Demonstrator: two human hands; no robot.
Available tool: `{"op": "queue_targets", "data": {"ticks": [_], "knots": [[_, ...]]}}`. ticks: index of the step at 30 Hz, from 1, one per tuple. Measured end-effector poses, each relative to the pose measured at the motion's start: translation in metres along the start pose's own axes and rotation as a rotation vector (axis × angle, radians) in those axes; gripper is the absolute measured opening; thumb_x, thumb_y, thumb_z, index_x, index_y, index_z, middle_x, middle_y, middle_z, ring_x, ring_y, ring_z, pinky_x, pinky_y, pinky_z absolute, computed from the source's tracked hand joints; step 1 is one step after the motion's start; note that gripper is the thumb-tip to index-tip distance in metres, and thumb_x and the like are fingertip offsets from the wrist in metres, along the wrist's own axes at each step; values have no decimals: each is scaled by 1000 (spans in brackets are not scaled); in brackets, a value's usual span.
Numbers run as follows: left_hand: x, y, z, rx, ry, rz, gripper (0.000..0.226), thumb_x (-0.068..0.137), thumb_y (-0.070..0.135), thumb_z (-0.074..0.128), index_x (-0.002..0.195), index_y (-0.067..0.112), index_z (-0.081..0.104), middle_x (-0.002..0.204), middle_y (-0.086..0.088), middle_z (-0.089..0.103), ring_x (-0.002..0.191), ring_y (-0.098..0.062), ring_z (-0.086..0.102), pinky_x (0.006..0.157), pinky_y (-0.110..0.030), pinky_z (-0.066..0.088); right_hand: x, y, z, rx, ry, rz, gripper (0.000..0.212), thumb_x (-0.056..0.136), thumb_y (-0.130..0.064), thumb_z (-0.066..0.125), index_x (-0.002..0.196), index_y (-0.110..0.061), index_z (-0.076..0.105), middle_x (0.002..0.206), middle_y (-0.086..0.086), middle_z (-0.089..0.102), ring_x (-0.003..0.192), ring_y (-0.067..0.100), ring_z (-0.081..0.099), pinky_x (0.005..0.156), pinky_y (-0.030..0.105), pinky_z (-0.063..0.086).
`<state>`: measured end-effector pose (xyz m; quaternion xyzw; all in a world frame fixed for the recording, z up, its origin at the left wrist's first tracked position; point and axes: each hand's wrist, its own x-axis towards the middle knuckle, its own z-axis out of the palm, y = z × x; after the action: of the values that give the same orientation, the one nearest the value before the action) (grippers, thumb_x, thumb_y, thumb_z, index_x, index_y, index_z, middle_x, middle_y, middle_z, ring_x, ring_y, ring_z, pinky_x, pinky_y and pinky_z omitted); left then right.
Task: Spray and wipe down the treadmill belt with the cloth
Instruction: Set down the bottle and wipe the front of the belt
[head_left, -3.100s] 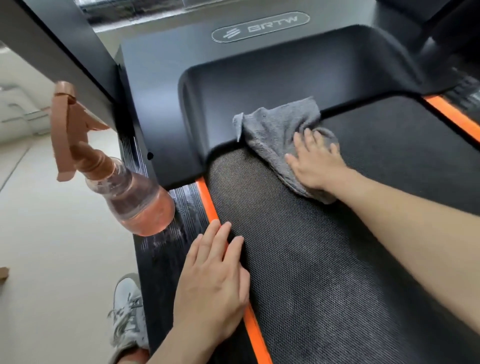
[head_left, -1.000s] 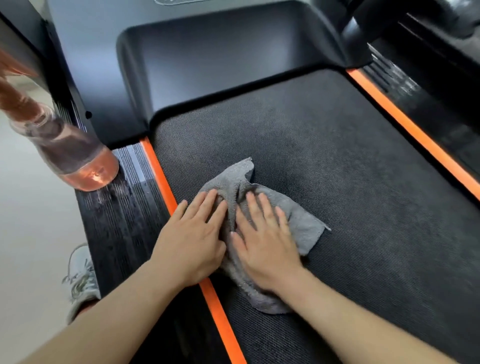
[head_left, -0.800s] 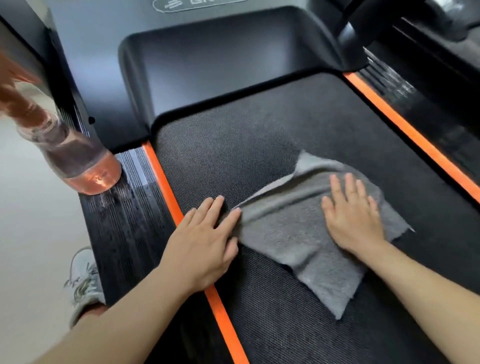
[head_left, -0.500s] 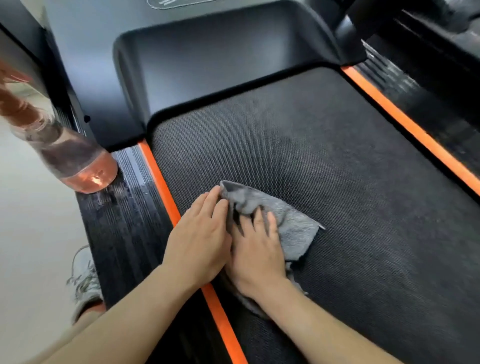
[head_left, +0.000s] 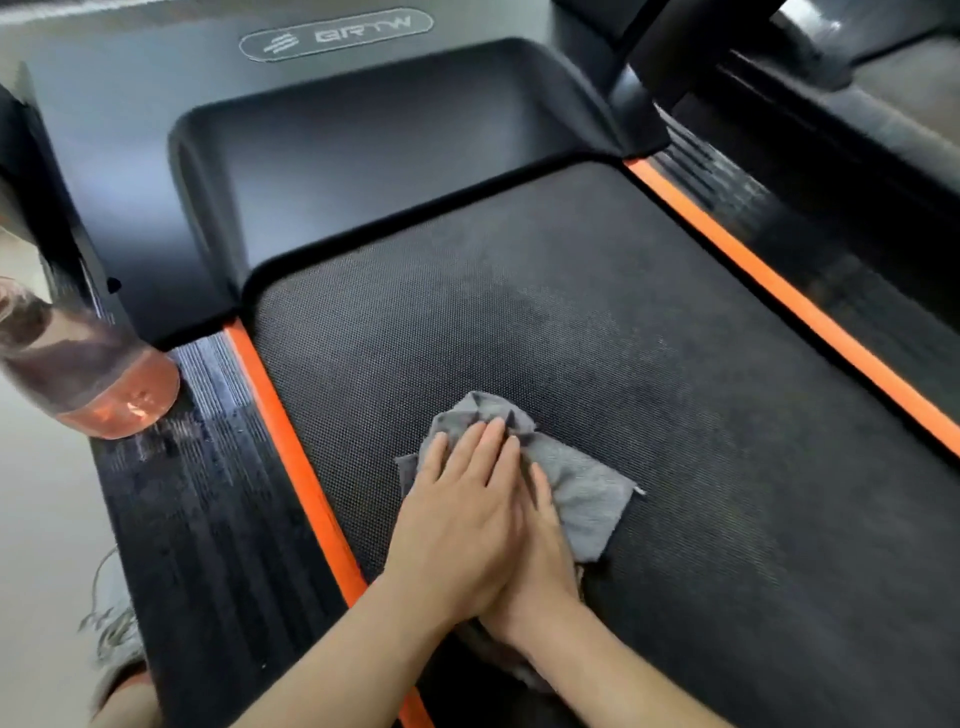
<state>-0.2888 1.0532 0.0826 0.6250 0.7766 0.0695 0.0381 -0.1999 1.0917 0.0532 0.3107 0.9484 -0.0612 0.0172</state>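
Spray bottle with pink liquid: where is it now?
In the head view, the clear spray bottle of pink liquid sits at the far left on the black ribbed side rail, outside the orange stripe.

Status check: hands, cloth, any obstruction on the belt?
Both hands flat: left hand lapped over right hand, pressing gray cloth onto belt. Only other item, spray bottle, stands off-belt on side rail.
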Motion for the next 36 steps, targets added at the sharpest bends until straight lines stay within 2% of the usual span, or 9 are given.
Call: {"op": "queue_targets", "data": {"ticks": [3, 5, 8, 12, 18, 22, 30, 33, 36], "knots": [[-10, -3, 2, -44, -11, -150, 61, 96, 42, 32, 137, 6, 57, 144, -13, 53, 136, -26, 49, 115, -48, 30, -4, 37, -28, 384, -69, -202, 71, 85, -36, 35, 151, -12, 37, 157, -5, 28, 148, 7, 16, 122, 31, 12], [-12, -5, 3, 10, 4, -181, 67, 95, 47, 33, 138, 1, 54, 146, -18, 49, 138, -30, 45, 115, -50, 23, -4, 92, -48, 560, -37, -76, 52, 90, -30, 39, 138, -18, 59, 152, -9, 39, 147, 3, 23, 120, 17, 13], [-20, 11, 15, 82, -29, -67, 73, 91, 49, 37, 141, -3, 49, 151, -22, 41, 142, -35, 38, 114, -53, 21, -11, 201, -58, 345, 93, 241, 44, 101, -23, 46, 145, -22, 49, 155, 0, 38, 148, 19, 27, 120, 22, 11], [-18, 33, 31, 45, -91, -74, 75, 90, 48, 38, 142, -5, 45, 153, -24, 37, 143, -38, 35, 112, -53, 23, -27, 255, -35, 33, -17, 216, 57, 102, -45, 20, 154, -26, 29, 162, 1, 25, 151, 25, 22, 120, 46, 22], [73, 82, 48, -38, -54, 72, 66, 98, 42, 30, 151, 3, 35, 159, -16, 29, 149, -31, 24, 117, -50, 20, -32, 256, -28, 160, 161, 292, 55, 97, -39, 36, 146, -15, 48, 156, 2, 39, 146, 20, 31, 119, 32, 16], [160, 121, 57, -59, -85, 183, 64, 101, 43, 15, 158, 14, 18, 166, -6, 11, 153, -21, 6, 123, -49, 10, -32, 259, -22, 198, 245, 384, 58, 95, -33, 38, 146, -8, 46, 155, 9, 40, 146, 25, 32, 116, 45, 30], [215, 42, 43, 6, -86, -345, 68, 98, 49, 10, 159, 19, 8, 167, -6, 2, 153, -25, -1, 121, -52, 2, -33, 260, -21, 150, 205, 359, 57, 99, -41, 35, 152, -22, 34, 160, 7, 31, 150, 23, 23, 120, 44, 18], [202, 89, 50, 9, -44, -180, 69, 98, 46, 13, 157, 12, 18, 165, -11, 9, 153, -29, 4, 121, -54, 7, -33, 261, -23, 200, 223, 356, 57, 97, -40, 37, 151, -22, 33, 160, 6, 32, 150, 23, 24, 119, 44, 18], [172, 143, 62, -40, -118, 281, 62, 101, 45, 24, 155, 16, 31, 163, -6, 22, 152, -25, 16, 119, -55, 22, -34, 263, -21, 244, 258, 349, 57, 97, -32, 36, 153, -25, 30, 155, 7, 40, 145, 24, 33, 117, 44, 21]]}}
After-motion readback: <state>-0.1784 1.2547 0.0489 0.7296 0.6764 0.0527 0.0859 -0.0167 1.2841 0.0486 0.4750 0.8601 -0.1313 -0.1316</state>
